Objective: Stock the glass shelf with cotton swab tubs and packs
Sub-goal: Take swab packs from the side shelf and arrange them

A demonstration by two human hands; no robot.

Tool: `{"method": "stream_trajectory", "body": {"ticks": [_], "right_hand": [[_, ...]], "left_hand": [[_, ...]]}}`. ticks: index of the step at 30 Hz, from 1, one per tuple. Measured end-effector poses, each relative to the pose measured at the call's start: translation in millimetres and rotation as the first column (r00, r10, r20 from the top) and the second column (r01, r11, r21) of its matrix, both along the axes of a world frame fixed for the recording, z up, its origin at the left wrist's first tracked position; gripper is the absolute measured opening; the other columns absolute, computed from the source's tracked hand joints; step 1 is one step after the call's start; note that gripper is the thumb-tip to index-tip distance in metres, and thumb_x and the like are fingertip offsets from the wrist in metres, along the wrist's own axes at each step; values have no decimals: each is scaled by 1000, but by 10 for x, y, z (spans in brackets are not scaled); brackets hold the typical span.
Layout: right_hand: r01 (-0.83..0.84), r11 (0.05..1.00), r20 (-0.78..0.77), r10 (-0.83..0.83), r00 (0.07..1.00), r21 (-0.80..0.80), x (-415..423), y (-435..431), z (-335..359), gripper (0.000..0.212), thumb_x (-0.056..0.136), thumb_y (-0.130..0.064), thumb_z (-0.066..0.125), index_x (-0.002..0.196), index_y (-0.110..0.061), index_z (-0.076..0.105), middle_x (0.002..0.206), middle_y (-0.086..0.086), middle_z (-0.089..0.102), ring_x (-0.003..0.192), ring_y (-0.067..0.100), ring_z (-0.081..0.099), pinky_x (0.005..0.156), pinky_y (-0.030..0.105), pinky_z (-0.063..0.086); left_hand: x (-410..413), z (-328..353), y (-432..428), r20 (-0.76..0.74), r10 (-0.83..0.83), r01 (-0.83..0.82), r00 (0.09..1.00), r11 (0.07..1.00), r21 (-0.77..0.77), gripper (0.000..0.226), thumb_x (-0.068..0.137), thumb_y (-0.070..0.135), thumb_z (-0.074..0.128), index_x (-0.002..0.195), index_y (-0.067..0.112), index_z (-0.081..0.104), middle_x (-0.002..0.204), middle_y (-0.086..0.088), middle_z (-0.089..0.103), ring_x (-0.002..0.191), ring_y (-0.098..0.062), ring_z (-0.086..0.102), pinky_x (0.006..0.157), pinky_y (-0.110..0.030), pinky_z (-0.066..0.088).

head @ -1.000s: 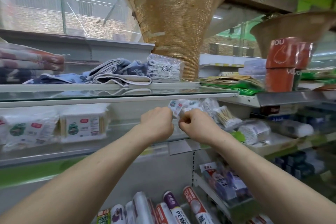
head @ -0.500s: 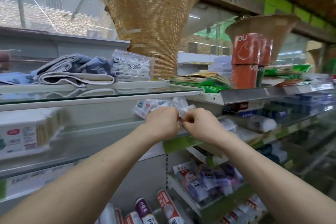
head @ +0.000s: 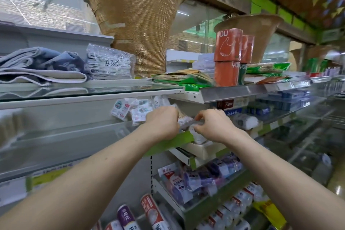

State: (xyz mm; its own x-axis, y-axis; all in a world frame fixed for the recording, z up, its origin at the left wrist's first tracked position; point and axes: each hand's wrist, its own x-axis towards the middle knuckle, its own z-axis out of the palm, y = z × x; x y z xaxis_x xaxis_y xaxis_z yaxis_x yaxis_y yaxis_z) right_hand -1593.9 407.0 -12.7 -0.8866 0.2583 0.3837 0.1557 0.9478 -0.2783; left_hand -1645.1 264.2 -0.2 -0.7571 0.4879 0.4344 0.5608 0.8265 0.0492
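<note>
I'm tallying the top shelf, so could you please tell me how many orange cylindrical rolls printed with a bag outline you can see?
3: one upper front orange roll, one orange roll under it, and one upper orange roll behind, which sits on a dark green roll. More may be hidden behind.

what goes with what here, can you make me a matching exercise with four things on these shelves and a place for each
Things:
1. orange tubs
2. folded towels
3. clear pack marked 8306
4. cotton swab pack

Places:
A. far left of the top glass shelf
B. between the left hand and right hand, under the top shelf
C. stacked on the metal shelf at right
D. beside the woven pillar, right of the towels

Pairs: 1-C, 2-A, 3-D, 4-B
</note>
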Motion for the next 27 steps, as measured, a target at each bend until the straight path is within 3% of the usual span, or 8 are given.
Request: {"method": "stream_trajectory", "body": {"ticks": [4, 8, 14, 19, 22, 27], "right_hand": [[80, 997, 80, -82, 993, 20, -45, 131, -13, 44, 89, -30, 57, 131, -18, 52, 131, 18, 43, 120, 39, 41, 101, 41, 41], [60, 998, 156, -54, 986, -34, -96, 166, -72, 57, 78, -40, 62, 129, -19, 47, 130, 19, 47, 117, 39, 47, 99, 44, 45], [62, 998, 238, -60, 969, -3, -124, 224, -140, 77, 75, -37, 70, 138, -21, 29, 136, 20, 38, 123, 43, 43, 101, 44, 43], [72, 996, 203, -81, 976, 54, -98, 304, -186, 73, 80, -30, 65, 142, -27, 27, 138, 18, 38, 126, 38, 38, 105, 45, 38], [30, 998, 159, -39, 986, 57, -139, 313, -178, 68, 78, -23, 66, 137, -21, 33, 138, 11, 32, 127, 34, 37, 106, 45, 37], [-31, 988, 198, 0, 980, 149, -174, 298, -168, 64, 79, -19, 64, 135, -21, 34, 132, 12, 42, 121, 33, 45, 99, 46, 43]], "left_hand": [[-37, -20, 18, -6, -3, 4, 1000, 1000, 16, 14, 88, 19, 51, 100, 16, 59, 102, -7, 62, 94, -30, 57, 69, -33, 43], [-72, -31, 2, -4, 1, -1, 1000, 1000, 10, 13, 88, 18, 52, 99, 16, 60, 100, -6, 63, 91, -28, 57, 70, -33, 46], [-92, -16, -29, -14, 12, -12, 1000, 1000, 9, 15, 87, 15, 51, 98, 15, 62, 98, -5, 65, 89, -28, 58, 66, -31, 43], [-65, -26, -45, -27, 25, -24, 999, 999, 22, 16, 86, 13, 51, 95, 15, 64, 96, -6, 65, 86, -28, 58, 64, -31, 41], [-43, -31, -59, -27, 25, -25, 999, 1000, 19, 15, 86, 13, 52, 94, 14, 64, 96, -6, 65, 85, -27, 58, 63, -30, 39], [14, -21, -73, -23, 27, -26, 999, 1000, 15, 15, 86, 14, 51, 93, 14, 64, 95, -5, 65, 86, -27, 58, 64, -31, 40]]}}
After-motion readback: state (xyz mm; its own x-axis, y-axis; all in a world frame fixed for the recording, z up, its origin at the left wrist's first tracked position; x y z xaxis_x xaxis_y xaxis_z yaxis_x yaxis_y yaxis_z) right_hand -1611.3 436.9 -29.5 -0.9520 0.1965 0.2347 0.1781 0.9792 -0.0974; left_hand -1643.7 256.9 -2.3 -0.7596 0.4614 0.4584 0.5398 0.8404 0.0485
